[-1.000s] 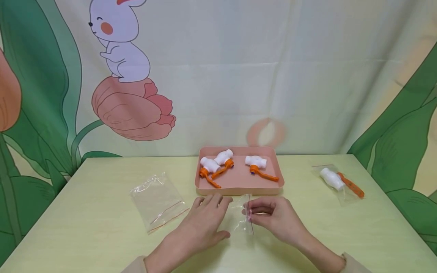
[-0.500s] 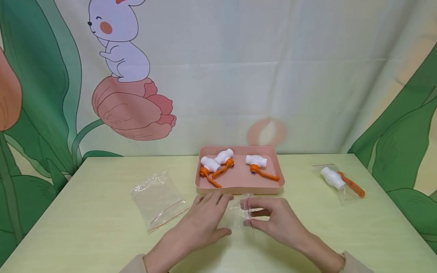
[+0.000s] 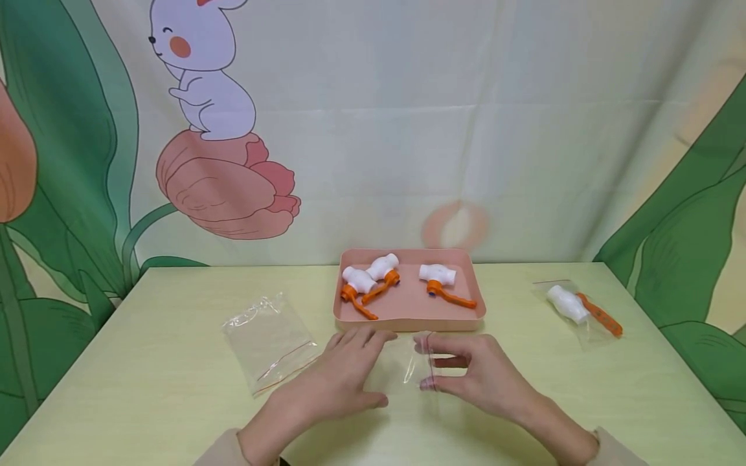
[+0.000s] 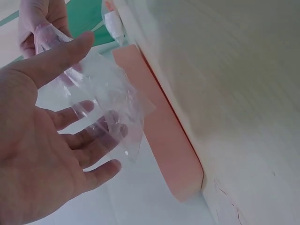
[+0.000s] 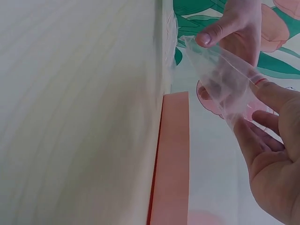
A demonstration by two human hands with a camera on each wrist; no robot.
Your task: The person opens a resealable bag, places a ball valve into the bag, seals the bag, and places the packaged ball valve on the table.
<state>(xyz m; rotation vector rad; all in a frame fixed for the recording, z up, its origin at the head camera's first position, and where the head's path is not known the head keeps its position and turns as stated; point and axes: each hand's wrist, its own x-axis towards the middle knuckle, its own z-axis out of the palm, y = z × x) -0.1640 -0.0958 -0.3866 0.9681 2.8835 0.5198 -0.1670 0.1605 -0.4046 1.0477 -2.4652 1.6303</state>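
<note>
Spreading thumb and forefinger at the red-lined end of a clear plastic bag (image 3: 410, 367), the right hand (image 3: 482, 372) carries it just above the desk (image 3: 146, 362), in front of the pink tray (image 3: 408, 325); the digits stand apart, with the film stretched across between them. The left hand (image 3: 340, 375) is at the bag's other end, its thumb well apart from its loosely bent fingers; whether they touch the film, I cannot tell. Inside the tray lie 3 white valves with orange handles: 2 close together at the left, (image 3: 360, 280) and (image 3: 383, 266), and 1 apart at the right (image 3: 437, 275). To the left, a flat clear bag (image 3: 268, 336) with red lines lies on the desk. Far right, another valve (image 3: 566, 304) lies in its own clear bag. Behind hangs a pale curtain (image 3: 373, 97) printed with a rabbit (image 3: 224, 110) and flowers.
</note>
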